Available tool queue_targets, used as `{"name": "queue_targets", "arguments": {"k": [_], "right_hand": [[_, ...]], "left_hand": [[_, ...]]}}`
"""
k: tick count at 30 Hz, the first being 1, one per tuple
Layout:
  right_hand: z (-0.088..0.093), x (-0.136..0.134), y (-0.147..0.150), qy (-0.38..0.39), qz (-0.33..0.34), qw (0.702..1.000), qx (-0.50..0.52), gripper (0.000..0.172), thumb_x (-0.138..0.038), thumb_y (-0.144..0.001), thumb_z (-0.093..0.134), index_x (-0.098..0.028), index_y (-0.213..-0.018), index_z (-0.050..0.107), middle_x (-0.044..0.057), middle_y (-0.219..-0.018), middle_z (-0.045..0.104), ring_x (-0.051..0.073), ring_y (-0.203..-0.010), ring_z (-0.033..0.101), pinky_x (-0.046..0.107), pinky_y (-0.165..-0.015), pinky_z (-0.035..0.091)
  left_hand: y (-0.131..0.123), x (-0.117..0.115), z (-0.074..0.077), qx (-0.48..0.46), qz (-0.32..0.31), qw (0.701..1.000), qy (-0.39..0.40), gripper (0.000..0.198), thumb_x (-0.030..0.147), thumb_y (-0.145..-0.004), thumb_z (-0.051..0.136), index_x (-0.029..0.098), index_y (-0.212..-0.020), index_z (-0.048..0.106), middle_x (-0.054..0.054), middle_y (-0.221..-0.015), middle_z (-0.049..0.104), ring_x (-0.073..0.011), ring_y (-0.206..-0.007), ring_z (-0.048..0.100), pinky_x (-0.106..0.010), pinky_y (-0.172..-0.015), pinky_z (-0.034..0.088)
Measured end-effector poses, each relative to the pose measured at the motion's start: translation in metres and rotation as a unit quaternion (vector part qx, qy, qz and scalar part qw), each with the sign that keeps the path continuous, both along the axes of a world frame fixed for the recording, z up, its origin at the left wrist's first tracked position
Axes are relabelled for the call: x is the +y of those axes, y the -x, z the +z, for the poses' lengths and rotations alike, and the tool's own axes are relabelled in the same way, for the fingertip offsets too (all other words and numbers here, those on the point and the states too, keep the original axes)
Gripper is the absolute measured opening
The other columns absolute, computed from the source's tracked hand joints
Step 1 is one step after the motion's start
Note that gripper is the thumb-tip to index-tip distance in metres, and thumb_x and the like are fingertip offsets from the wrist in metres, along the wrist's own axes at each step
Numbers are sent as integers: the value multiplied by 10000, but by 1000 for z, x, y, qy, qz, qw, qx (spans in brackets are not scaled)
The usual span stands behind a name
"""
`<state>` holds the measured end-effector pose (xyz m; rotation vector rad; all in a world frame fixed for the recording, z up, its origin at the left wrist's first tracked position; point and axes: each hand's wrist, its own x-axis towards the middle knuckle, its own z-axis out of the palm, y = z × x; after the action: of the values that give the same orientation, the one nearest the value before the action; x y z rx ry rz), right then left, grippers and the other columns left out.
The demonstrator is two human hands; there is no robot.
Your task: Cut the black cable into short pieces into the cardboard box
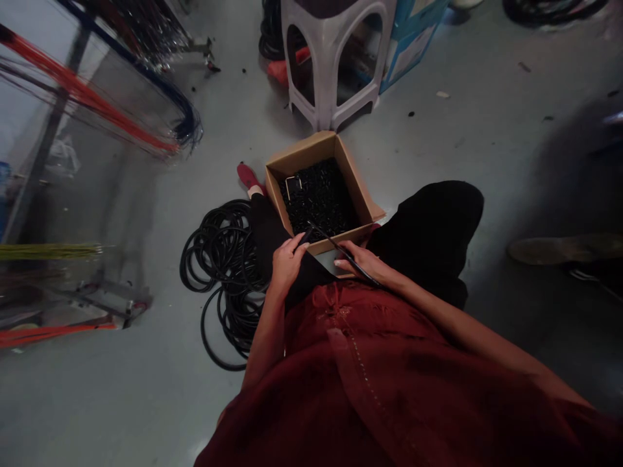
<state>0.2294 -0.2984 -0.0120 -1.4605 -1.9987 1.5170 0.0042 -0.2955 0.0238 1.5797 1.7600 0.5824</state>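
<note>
My left hand (288, 257) is curled shut near the front rim of an open cardboard box (352, 178), pinching the end of a thin black cable (341, 250). My right hand (361, 263) grips the same cable further along, fingers closed round it. The cable runs slantwise between both hands, just over the box's near edge. The box sits on the floor between my legs and holds several small black parts (318, 198) and a small metal clip.
A coil of black cable (221, 272) lies on the grey floor at my left. A white plastic stool (331, 58) stands beyond the box. Racks of orange, blue and yellow wires (87, 97) fill the left side. Another person's shoe (559, 250) shows at right.
</note>
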Motion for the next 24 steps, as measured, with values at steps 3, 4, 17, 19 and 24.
{"name": "queue_targets", "arguments": {"k": [3,4,17,19,24], "right_hand": [[4,0,1,-3,12,1000,3,507,-483,-845,529,-160,-1233,474,110,-1052,627,238,-904,601,324,-757,438],[5,0,2,-4,16,1000,6,499,-479,-847,527,-158,-1225,477,114,-1060,625,238,-908,599,325,-760,438],[2,0,4,-8,9,999,30,495,-473,-842,548,-181,-1237,486,111,-1065,638,244,-928,605,352,-798,446],[3,1,4,-8,6,999,32,492,-469,-843,551,-186,-1241,485,109,-1070,639,247,-931,605,359,-802,448],[3,1,5,-6,10,1000,28,484,-492,-856,522,-174,-1219,482,115,-1090,627,245,-945,602,352,-800,451]], "left_hand": [[-1,2,3,-4,-1,1000,-1,336,281,-874,539,197,-1184,637,-62,-1112,676,-175,-958,634,-269,-835,487],[-1,2,3,-5,-2,1000,-2,337,280,-874,540,196,-1185,636,-63,-1113,676,-176,-967,633,-270,-842,485],[-9,2,3,14,-28,1000,1,329,256,-872,542,197,-1182,639,-60,-1101,680,-181,-987,628,-285,-893,465],[-10,2,4,23,-35,999,0,326,264,-875,539,204,-1178,641,-58,-1071,687,-183,-970,630,-285,-880,466],[-10,2,2,28,-38,999,-8,323,276,-872,541,202,-1167,649,-63,-1064,686,-191,-961,630,-288,-873,462]]}}
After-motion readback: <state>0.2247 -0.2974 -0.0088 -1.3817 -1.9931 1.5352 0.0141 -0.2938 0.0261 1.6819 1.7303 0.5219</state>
